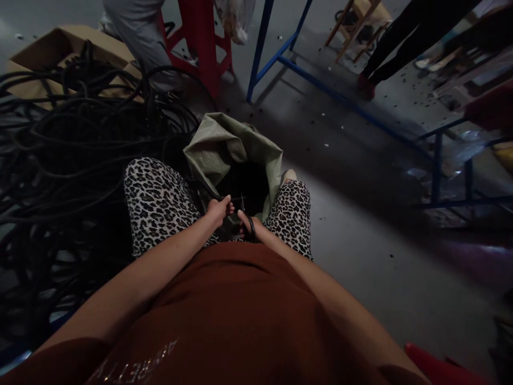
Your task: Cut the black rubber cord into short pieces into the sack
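Note:
My left hand [218, 210] is closed with the thumb and fingers pinching a thin black cord [206, 188] that comes in from the left. Just to its right, my right hand [256, 229] grips dark-handled scissors [251, 223], their narrow blades pointing away from me. Both hands are over the near side of an olive-green sack [212, 140], which stands with its mouth spread between my knees. The inside of the sack is dark, and its contents cannot be made out.
On my left is a large tangled heap of black cord [84, 139], with an open cardboard box [76, 35] behind it. Ahead stand a red stool [200, 43] and a blue metal frame [316, 80]. Legs of other people [401, 40] show at the far side. Small scraps dot the floor.

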A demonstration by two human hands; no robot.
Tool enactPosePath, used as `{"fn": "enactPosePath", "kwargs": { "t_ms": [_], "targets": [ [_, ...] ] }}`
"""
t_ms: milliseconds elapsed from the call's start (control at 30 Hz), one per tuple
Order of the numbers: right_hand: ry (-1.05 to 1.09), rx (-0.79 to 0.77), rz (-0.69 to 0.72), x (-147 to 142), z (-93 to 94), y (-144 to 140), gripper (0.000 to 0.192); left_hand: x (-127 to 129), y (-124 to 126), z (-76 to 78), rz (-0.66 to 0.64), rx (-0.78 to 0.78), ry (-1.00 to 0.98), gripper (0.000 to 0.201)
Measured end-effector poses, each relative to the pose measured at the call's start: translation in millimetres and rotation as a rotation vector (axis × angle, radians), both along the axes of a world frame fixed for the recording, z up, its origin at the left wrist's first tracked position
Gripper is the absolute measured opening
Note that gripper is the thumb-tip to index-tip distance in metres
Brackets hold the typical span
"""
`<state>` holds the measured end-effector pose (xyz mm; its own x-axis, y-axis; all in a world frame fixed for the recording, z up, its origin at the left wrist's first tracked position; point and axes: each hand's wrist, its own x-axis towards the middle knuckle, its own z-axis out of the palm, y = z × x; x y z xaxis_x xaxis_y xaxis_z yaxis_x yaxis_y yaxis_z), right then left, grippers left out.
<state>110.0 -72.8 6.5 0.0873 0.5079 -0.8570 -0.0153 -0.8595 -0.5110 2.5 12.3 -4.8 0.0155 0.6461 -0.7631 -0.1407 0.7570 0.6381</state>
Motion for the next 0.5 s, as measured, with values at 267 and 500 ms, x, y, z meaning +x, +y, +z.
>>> {"fn": "enactPosePath", "kwargs": {
  "t_ms": [267,500],
  "targets": [
    [-0.013,0.016,0.015,1,-10.7,-1,0.05,0,1,-2.5,-0.005,0.017,0.013,0.02],
    [-0.008,0.065,0.024,1,-23.8,-3,0.052,-1,0,1.7,-0.025,0.011,0.025,0.02]
  ]
}}
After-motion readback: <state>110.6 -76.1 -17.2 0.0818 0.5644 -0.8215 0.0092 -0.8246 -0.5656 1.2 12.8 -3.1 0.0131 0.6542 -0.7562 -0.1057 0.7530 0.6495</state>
